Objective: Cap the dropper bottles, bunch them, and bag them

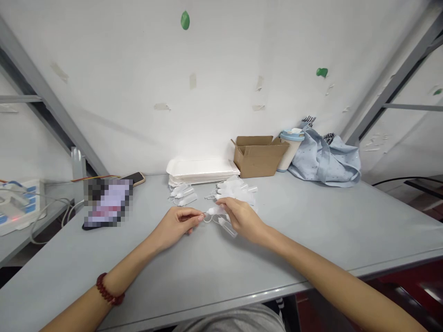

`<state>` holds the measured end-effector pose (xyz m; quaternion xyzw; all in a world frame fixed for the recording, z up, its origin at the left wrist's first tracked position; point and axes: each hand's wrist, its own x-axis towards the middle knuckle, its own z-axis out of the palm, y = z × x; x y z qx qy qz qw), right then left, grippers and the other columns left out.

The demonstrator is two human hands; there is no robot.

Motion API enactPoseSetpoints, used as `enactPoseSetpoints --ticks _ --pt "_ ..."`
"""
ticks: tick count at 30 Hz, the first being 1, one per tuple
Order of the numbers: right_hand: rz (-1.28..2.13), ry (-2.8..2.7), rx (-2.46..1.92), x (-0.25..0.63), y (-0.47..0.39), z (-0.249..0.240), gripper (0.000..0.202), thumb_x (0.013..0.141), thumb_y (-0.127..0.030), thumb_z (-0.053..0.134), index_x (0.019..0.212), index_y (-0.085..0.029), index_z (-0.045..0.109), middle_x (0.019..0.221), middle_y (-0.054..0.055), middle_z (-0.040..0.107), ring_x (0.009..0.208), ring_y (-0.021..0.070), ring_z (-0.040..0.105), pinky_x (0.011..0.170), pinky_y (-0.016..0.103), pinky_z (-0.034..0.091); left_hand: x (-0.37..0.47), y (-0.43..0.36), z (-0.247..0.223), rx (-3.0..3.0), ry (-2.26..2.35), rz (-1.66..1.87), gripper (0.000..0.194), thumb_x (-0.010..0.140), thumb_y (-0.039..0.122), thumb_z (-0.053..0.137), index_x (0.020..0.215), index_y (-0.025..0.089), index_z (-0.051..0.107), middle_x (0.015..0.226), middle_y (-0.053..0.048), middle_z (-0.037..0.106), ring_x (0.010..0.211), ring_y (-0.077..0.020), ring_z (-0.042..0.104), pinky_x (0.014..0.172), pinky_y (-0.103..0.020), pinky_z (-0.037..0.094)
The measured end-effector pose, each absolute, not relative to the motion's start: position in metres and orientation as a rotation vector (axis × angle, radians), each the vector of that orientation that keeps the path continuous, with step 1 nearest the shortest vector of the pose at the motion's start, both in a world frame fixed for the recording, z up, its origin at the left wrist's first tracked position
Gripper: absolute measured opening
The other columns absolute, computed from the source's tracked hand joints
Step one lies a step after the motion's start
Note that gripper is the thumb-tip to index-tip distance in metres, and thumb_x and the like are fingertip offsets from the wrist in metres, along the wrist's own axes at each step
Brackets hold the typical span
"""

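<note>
Over the middle of the table, my right hand [246, 221] grips a small white squeeze bottle [215, 210], its thin tip pointing left. My left hand [177, 226] pinches the small cap at that tip; the cap is mostly hidden by the fingertips. A thin looped tether [207, 220] hangs between cap and bottle. Just below my right hand lies another clear bottle [227, 227]. More of the same bottles lie in a pile [238, 186] behind that hand, partly covered by it. To the left of the pile sits a smaller group of bottles [185, 193].
Along the wall stand a stack of white trays [202, 170], an open cardboard box [260, 160], a lidded cup [290, 150] and a light blue cloth bag [325, 159]. At left are a blurred-out phone [110, 203], another phone [138, 178] and a power strip [22, 203] with cables.
</note>
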<state>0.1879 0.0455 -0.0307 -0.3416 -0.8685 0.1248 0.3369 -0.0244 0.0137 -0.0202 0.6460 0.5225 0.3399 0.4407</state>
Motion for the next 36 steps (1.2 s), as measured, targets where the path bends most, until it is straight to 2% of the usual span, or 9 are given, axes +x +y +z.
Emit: enactPoseSetpoints --ticks 16,29,36 --pt "0.340 -2.247 -0.913 0.1864 0.0438 -0.0301 0.025 0.090 -0.012 0.034 0.103 -0.014 0.056 0.078 0.007 0.064 0.068 0.0163 0.058 0.063 0.028 0.045 -0.0248 0.0147 -0.0210 1.612 1.283 0.839 0.025 0.077 0.040 0.060 0.079 0.019 0.073 0.062 -0.001 0.056 0.053 -0.0121 0.047 0.052 -0.023 0.042" --pt "0.382 -2.352 -0.935 0.1883 0.0422 -0.0288 0.024 0.088 -0.008 0.035 0.101 -0.014 0.055 0.075 0.005 0.061 0.061 0.0136 0.051 0.057 0.023 0.039 -0.0259 0.0156 -0.0204 1.676 1.274 0.826 0.027 0.078 0.039 0.059 0.080 0.015 0.072 0.065 -0.001 0.058 0.054 -0.0098 0.046 0.053 -0.022 0.042" --pt "0.341 -2.391 -0.919 0.1883 0.0427 -0.0283 0.026 0.085 -0.004 0.037 0.102 -0.013 0.053 0.085 0.008 0.063 0.066 0.0149 0.054 0.059 0.024 0.041 -0.0266 0.0143 -0.0228 1.735 1.261 0.849 0.028 0.079 0.039 0.058 0.084 0.015 0.072 0.069 -0.001 0.059 0.054 -0.0095 0.046 0.053 -0.022 0.041"
